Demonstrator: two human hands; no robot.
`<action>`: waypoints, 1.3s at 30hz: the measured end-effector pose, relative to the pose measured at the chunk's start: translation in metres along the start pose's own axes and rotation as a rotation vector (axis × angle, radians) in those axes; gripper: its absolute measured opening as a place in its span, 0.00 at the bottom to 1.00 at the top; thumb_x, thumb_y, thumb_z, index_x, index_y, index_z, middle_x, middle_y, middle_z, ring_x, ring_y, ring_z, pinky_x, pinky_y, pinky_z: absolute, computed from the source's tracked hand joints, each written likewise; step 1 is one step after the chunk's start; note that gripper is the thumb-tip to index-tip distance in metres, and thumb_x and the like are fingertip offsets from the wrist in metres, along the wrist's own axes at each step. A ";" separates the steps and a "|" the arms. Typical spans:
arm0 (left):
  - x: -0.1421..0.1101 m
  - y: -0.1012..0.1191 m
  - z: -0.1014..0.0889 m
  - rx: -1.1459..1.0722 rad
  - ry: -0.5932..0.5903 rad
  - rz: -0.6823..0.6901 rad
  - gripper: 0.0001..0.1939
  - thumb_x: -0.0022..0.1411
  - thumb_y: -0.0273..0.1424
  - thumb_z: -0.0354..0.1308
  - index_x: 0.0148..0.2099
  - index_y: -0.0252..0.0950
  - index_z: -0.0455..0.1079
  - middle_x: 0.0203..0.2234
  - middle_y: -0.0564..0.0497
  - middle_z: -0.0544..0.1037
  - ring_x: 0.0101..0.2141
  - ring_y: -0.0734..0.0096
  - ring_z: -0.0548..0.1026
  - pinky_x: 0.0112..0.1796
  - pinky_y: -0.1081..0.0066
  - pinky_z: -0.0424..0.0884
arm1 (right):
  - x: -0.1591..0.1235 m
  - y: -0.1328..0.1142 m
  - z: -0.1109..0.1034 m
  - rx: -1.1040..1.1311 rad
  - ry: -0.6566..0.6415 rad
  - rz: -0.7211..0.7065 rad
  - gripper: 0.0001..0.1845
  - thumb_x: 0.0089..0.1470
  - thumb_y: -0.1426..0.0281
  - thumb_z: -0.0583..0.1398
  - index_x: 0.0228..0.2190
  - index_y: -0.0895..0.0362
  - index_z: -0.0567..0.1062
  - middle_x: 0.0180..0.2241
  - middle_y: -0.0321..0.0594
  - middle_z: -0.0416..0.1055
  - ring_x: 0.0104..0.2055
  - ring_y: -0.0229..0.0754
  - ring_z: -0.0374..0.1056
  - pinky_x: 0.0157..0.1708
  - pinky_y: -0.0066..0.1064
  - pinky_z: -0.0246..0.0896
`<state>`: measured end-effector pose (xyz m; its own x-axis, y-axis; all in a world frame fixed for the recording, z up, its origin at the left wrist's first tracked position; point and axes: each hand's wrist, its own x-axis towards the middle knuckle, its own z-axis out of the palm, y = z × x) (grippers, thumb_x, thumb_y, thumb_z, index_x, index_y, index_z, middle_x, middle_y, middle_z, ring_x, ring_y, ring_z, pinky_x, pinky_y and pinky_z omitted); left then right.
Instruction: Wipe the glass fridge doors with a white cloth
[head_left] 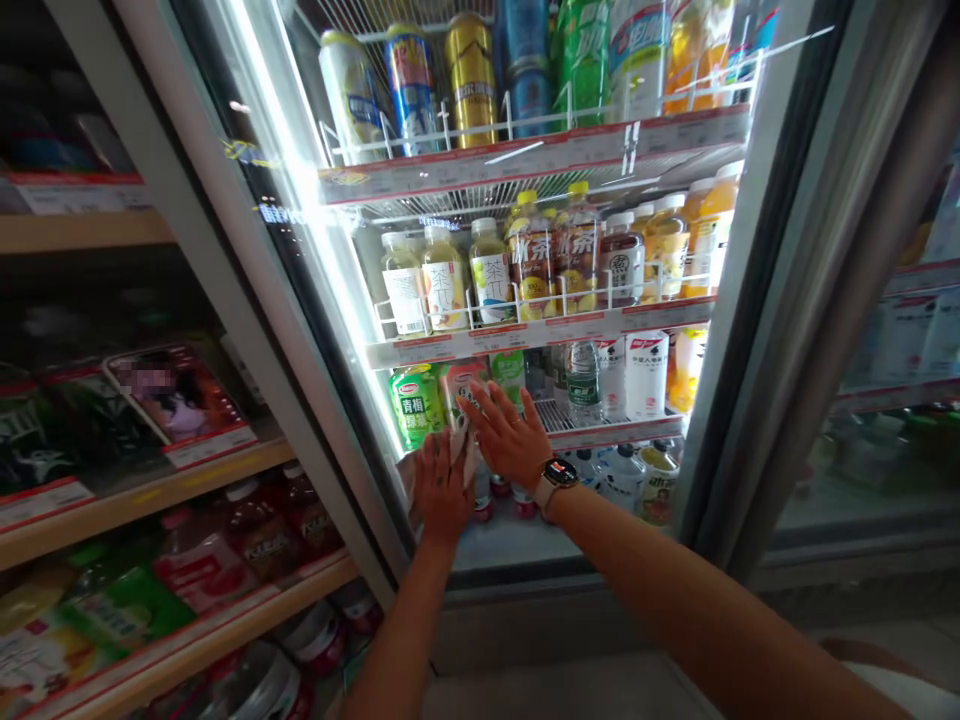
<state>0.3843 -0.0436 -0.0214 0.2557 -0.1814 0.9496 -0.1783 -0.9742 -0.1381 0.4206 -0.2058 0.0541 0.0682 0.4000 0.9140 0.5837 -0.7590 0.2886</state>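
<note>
Both my hands are against the glass door [480, 548] of a lit drinks cooler, low on its left side. Under my left hand [444, 490] is a pale, thin cloth or paper wipe [466, 462]; its edges stick out on both sides of the fingers, which press it to the glass. My right hand [512, 438] lies just above and to the right, fingers stretched and spread, with a watch [561, 471] on that wrist. It touches or nearly touches the wipe's edge. Behind the glass are a green drink carton [416, 405] and a pink one [463, 380], partly covered by my fingers.
Bottled teas [532, 265] and cans [471, 85] fill the cooler's upper shelves. To the left, wooden shelving [135, 490] holds bottles and a phone-like picture panel [180, 392]. The metal door frame [750, 300] runs along the right, beside another cooler [892, 400].
</note>
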 end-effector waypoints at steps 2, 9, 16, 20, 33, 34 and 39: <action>0.007 -0.007 -0.007 -0.011 -0.041 0.074 0.27 0.66 0.31 0.50 0.67 0.41 0.58 0.64 0.44 0.63 0.67 0.58 0.50 0.66 0.55 0.47 | 0.000 0.000 0.000 -0.004 0.007 0.003 0.36 0.62 0.70 0.52 0.67 0.53 0.48 0.66 0.40 0.56 0.71 0.44 0.41 0.69 0.48 0.24; 0.023 -0.061 -0.030 0.064 0.110 -0.338 0.37 0.66 0.37 0.50 0.72 0.34 0.41 0.69 0.36 0.46 0.69 0.48 0.39 0.65 0.42 0.40 | 0.002 0.000 -0.003 -0.034 0.008 -0.015 0.31 0.63 0.69 0.50 0.66 0.54 0.52 0.66 0.39 0.54 0.71 0.44 0.41 0.69 0.48 0.21; 0.015 -0.022 -0.011 -0.024 0.091 -0.223 0.35 0.69 0.35 0.46 0.72 0.32 0.37 0.68 0.36 0.50 0.69 0.54 0.42 0.65 0.48 0.46 | 0.002 -0.001 -0.003 -0.015 0.028 -0.010 0.34 0.62 0.70 0.52 0.67 0.54 0.49 0.66 0.40 0.56 0.72 0.43 0.39 0.70 0.48 0.22; 0.022 0.002 -0.008 -0.021 -0.004 -0.029 0.31 0.68 0.34 0.48 0.70 0.36 0.49 0.67 0.41 0.56 0.68 0.55 0.45 0.66 0.51 0.47 | 0.002 -0.001 -0.003 -0.022 0.013 -0.013 0.34 0.63 0.69 0.52 0.67 0.54 0.50 0.66 0.40 0.55 0.71 0.43 0.40 0.70 0.48 0.21; 0.036 -0.034 -0.017 0.007 0.168 -0.400 0.37 0.69 0.38 0.44 0.72 0.30 0.33 0.70 0.35 0.41 0.69 0.50 0.38 0.65 0.44 0.41 | 0.003 0.000 -0.003 -0.028 0.006 -0.014 0.32 0.62 0.69 0.52 0.66 0.53 0.54 0.66 0.40 0.55 0.71 0.44 0.39 0.70 0.48 0.22; 0.032 -0.028 -0.012 -0.011 0.155 -0.342 0.36 0.69 0.37 0.43 0.72 0.30 0.34 0.69 0.35 0.43 0.69 0.51 0.40 0.65 0.46 0.42 | 0.002 0.000 -0.002 -0.019 -0.001 -0.012 0.32 0.62 0.69 0.52 0.66 0.53 0.53 0.66 0.40 0.55 0.71 0.44 0.40 0.70 0.48 0.23; 0.011 -0.001 0.013 -0.041 0.021 0.014 0.29 0.68 0.36 0.48 0.68 0.35 0.55 0.64 0.38 0.62 0.67 0.53 0.53 0.65 0.52 0.48 | 0.000 0.001 0.001 -0.023 0.011 -0.005 0.32 0.62 0.68 0.52 0.66 0.52 0.53 0.66 0.40 0.55 0.71 0.45 0.41 0.70 0.49 0.23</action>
<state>0.3997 -0.0460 -0.0142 0.2334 -0.1914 0.9533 -0.2207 -0.9653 -0.1398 0.4221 -0.2056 0.0537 0.0566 0.3980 0.9156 0.5653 -0.7687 0.2992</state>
